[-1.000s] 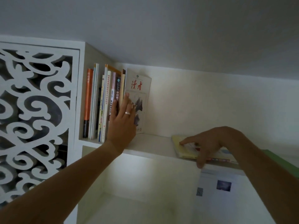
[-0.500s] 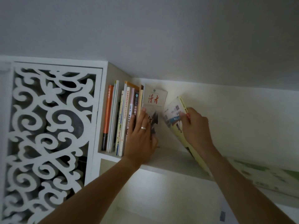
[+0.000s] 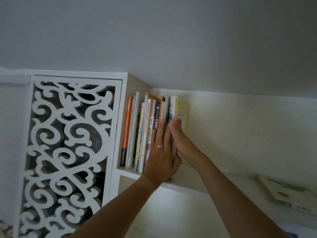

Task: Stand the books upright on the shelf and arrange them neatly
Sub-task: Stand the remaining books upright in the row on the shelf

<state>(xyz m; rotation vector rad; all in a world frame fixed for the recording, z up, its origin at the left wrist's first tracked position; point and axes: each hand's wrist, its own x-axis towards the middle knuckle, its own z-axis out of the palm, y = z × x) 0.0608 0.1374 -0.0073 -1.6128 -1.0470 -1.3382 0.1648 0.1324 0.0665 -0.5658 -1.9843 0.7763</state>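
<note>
Your left hand lies flat, fingers straight, on the upright book row; your right hand presses flat against the yellow book at the row's end. Open shelf lies rightward up to a flat-lying book near the edge.

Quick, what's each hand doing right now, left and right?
Left hand: open, flat against the upright books.
Right hand: open, pressing the yellow book into the row.

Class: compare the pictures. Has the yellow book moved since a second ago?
Yes. The yellow book lay flat on the shelf, well right of the row. Now it stands upright at the row's right end, the right hand flat against it.
</note>
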